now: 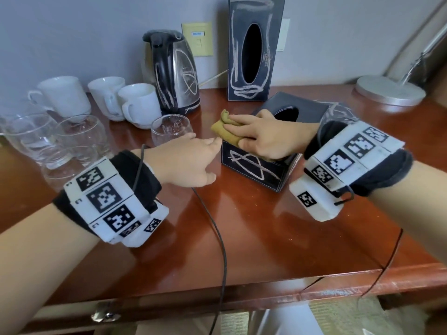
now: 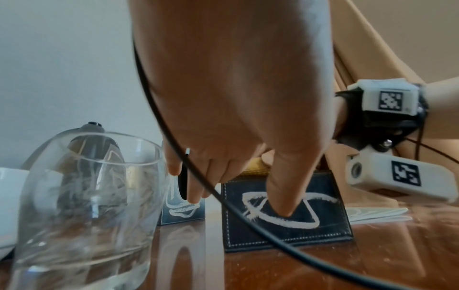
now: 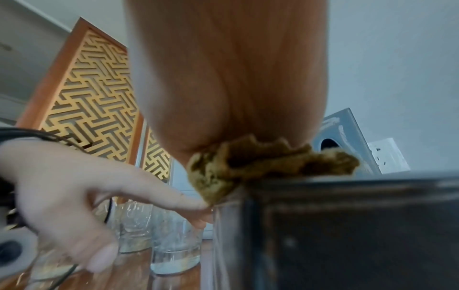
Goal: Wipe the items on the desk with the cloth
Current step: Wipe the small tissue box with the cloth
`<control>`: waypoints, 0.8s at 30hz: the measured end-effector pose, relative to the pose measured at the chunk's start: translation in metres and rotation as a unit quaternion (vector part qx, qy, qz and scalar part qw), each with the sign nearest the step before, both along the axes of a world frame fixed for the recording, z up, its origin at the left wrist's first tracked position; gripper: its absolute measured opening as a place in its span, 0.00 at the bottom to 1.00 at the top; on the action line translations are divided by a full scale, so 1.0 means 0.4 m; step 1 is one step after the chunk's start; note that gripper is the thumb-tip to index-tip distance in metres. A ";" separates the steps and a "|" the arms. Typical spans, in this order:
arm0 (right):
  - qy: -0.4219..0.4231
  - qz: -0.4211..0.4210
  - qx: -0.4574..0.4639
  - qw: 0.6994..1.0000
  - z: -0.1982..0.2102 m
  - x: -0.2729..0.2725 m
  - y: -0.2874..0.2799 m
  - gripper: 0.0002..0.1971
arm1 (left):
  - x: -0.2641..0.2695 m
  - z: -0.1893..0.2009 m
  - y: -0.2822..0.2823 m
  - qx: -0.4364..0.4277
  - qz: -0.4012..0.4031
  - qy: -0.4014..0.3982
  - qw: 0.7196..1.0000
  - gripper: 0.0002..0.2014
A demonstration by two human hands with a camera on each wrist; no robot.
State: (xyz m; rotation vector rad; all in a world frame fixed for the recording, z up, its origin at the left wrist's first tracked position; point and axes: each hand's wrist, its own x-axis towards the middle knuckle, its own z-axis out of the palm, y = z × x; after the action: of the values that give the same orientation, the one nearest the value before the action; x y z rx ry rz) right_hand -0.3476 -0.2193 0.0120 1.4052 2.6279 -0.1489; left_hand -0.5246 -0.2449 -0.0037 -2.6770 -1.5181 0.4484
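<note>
Left hand (image 1: 186, 160), fingers loose and straight, is steadying the small dark cube tissue box (image 1: 256, 168) while the right hand (image 1: 268, 136) is pressing the folded olive cloth (image 1: 223, 126) flat across its top, so the chalk-marked front probably needs wiping next.

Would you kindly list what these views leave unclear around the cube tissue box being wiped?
- Head view: the right hand and cloth cover part of the cube tissue box top.
- Left wrist view: the left hand blocks the cloth.
- Right wrist view: the box side is blurred.
</note>
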 end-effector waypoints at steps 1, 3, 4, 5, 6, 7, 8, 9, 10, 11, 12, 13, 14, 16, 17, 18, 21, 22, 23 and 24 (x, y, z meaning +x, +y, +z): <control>0.007 0.009 0.006 1.000 0.002 0.015 -0.015 0.26 | 0.001 0.003 0.003 -0.005 0.009 -0.008 1.000 0.31; 0.012 0.014 0.014 1.000 0.002 0.045 -0.052 0.27 | 0.002 0.010 0.008 -0.015 0.016 -0.013 1.000 0.27; 0.013 0.000 0.014 1.000 -0.001 0.059 -0.066 0.28 | 0.003 0.014 0.009 -0.023 0.018 -0.015 0.999 0.31; 0.012 -0.025 0.009 1.000 -0.002 0.074 -0.076 0.27 | 0.002 0.017 0.007 -0.030 0.020 -0.016 0.999 0.36; 0.014 -0.059 0.000 0.998 -0.003 0.089 -0.078 0.26 | 0.002 0.019 0.005 -0.034 0.022 -0.021 0.999 0.40; 0.009 -0.094 -0.001 0.996 -0.007 0.106 -0.070 0.25 | 0.003 0.020 0.003 -0.033 0.022 -0.027 0.999 0.41; -0.001 -0.124 0.005 0.992 -0.012 0.126 -0.053 0.24 | 0.005 0.020 0.002 -0.032 0.021 -0.031 0.999 0.41; -0.010 -0.154 0.015 0.988 -0.018 0.146 -0.038 0.23 | 0.008 0.021 0.002 -0.029 0.020 -0.040 0.999 0.41; -0.015 -0.180 0.024 0.983 -0.022 0.162 -0.026 0.23 | 0.012 0.024 0.002 -0.024 0.022 -0.048 0.998 0.41; -0.018 -0.200 0.029 0.979 -0.026 0.170 -0.022 0.23 | 0.017 0.026 0.001 -0.020 0.024 -0.055 0.998 0.41; -0.023 -0.199 0.034 0.979 -0.030 0.171 -0.025 0.24 | 0.023 0.031 0.001 -0.016 0.026 -0.062 0.998 0.41; -0.030 -0.181 0.039 0.982 -0.033 0.161 -0.036 0.23 | 0.028 0.033 0.004 -0.014 0.028 -0.064 0.997 0.40; -0.025 -0.154 0.046 0.987 -0.039 0.146 -0.048 0.23 | 0.033 0.035 0.007 -0.013 0.030 -0.064 0.997 0.40; 0.006 -0.100 0.047 0.994 -0.042 0.105 -0.070 0.25 | 0.042 0.032 0.014 -0.015 0.035 -0.062 0.997 0.39; 0.014 -0.081 0.038 0.996 -0.041 0.092 -0.063 0.26 | 0.045 0.030 0.017 -0.017 0.038 -0.063 0.997 0.38; 0.015 -0.068 0.024 0.997 -0.040 0.091 -0.044 0.26 | 0.049 0.029 0.018 -0.018 0.041 -0.065 0.997 0.37; -0.010 -0.070 0.006 0.997 -0.038 0.130 0.048 0.27 | 0.052 0.030 0.016 -0.020 0.054 -0.072 0.996 0.32; -0.018 -0.076 0.018 0.997 -0.039 0.152 0.084 0.26 | 0.051 0.033 0.016 -0.025 0.057 -0.075 0.995 0.31; -0.031 -0.086 0.033 0.995 -0.038 0.172 0.117 0.25 | 0.050 0.036 0.016 -0.029 0.060 -0.079 0.995 0.31; -0.043 -0.104 0.039 0.993 -0.035 0.193 0.146 0.25 | 0.050 0.039 0.016 -0.032 0.062 -0.082 0.994 0.31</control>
State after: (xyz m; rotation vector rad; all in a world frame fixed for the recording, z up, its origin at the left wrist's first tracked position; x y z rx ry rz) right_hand -0.2704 -0.1608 -0.0018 1.6717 2.4387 -0.0096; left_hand -0.5047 -0.2384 0.0120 -2.7392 -1.7492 0.2911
